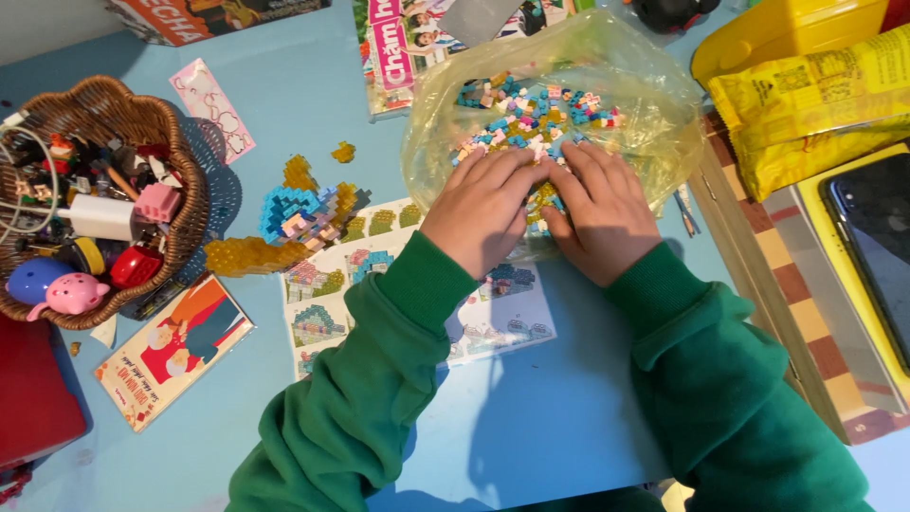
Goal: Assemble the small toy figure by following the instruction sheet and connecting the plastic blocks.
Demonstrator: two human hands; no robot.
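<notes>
The clear, yellow-tinted plastic bag (555,104) of tiny coloured building bricks lies flattened on the pale blue surface (531,417), at the far middle, its long axis running left to right; which way its mouth points I cannot tell. The loose bricks (531,114) spread in a band across its middle. Both hands rest palm-down on the bag's near edge, side by side and touching. The left hand (482,210) has its fingers loosely spread and flat, pointing away towards the bricks; its grip pinches nothing visible. The right hand (607,213) lies the same way, fingers fanned and flat on the plastic. Green sleeves cover both arms. Under the wrists sits a printed instruction sheet (493,322) with small model pictures. Just left of it lies a half-built brick model (289,223) in blue, pink and amber, long axis running left to right. Further left stands a brown wicker basket (185,166) of odds and ends. At the right edge lie a crinkled yellow packet (806,104) and a dark phone (877,246).
</notes>
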